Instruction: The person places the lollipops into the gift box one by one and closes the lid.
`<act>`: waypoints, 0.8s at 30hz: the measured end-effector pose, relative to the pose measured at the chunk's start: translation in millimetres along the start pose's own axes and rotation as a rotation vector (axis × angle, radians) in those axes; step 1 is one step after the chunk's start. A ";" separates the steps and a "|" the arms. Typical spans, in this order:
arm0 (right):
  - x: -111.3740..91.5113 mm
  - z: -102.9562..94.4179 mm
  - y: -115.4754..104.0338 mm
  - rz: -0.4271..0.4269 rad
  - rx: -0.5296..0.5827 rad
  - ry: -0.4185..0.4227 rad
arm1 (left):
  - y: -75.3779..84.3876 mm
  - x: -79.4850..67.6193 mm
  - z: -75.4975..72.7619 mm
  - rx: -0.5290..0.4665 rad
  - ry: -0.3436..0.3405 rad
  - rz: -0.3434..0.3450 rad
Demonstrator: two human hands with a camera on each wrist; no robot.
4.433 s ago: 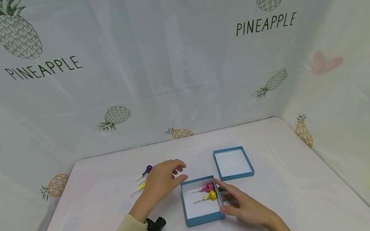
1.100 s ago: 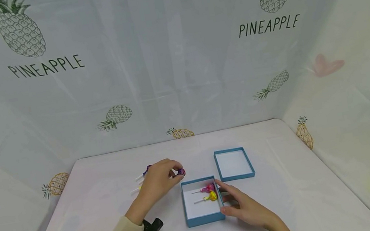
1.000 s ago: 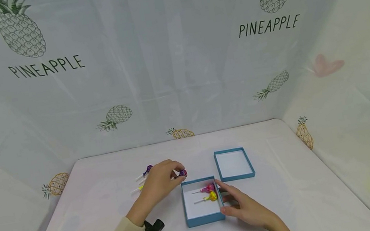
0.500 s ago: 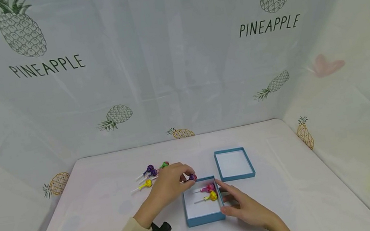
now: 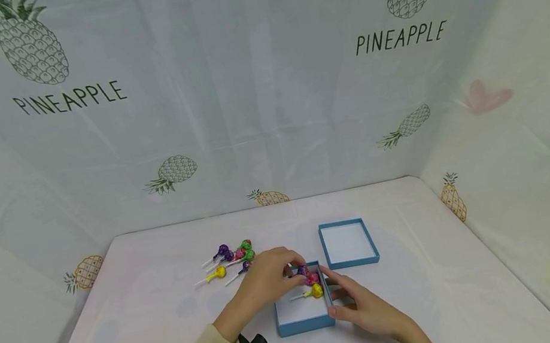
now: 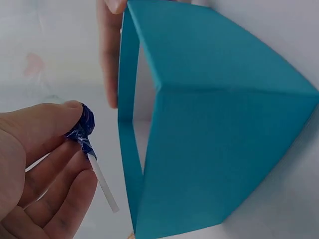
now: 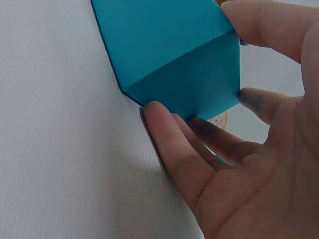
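Note:
My left hand (image 5: 268, 277) pinches a lollipop (image 6: 87, 123) in a dark blue-purple wrapper between thumb and fingers, its white stick pointing away. It is over the far part of a blue box (image 5: 305, 326) with a white inside. A pink lollipop (image 5: 312, 279) and a yellow lollipop (image 5: 317, 290) lie in the box against its right wall. With fairly straight fingers, my right hand (image 5: 365, 305) touches the outside of that wall, the thumb at its near corner. The right wrist view shows the fingertips (image 7: 158, 112) against the blue side.
Behind and right of the box lies a blue-rimmed tray-like lid (image 5: 347, 243), white inside. Several more lollipops, purple, green, pink and yellow, lie left on the white table, one yellow lollipop (image 5: 220, 272) nearest. Cloth with pineapple prints hangs at the back and sides.
My left hand has taken the purple lollipop from the group and moved right and nearer, over the box. My right hand has stayed at the box's right wall.

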State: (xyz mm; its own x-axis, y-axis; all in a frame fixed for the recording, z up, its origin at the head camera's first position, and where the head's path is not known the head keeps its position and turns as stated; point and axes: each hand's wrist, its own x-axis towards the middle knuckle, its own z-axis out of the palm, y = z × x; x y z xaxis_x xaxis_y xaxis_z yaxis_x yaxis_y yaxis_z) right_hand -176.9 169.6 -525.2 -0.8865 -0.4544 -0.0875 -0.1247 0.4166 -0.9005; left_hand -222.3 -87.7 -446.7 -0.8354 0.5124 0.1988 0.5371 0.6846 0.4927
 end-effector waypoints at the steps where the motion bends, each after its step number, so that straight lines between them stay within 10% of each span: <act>1: -0.1 -0.1 -0.1 -0.002 0.002 0.000 | 0.1 0.4 1.8 -0.002 -0.005 0.006; 24: -1.0 -0.6 -0.5 -0.030 0.022 -0.014 | -0.6 2.5 24.1 -0.069 -0.095 0.031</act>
State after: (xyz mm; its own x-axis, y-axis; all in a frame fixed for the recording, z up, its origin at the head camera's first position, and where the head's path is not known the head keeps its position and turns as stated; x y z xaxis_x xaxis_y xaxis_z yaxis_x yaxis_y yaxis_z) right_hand -176.2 170.3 -524.5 -0.8762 -0.4774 -0.0664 -0.1410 0.3856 -0.9118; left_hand -221.9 -74.4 -466.9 -0.8020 0.5818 0.1352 0.5505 0.6321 0.5453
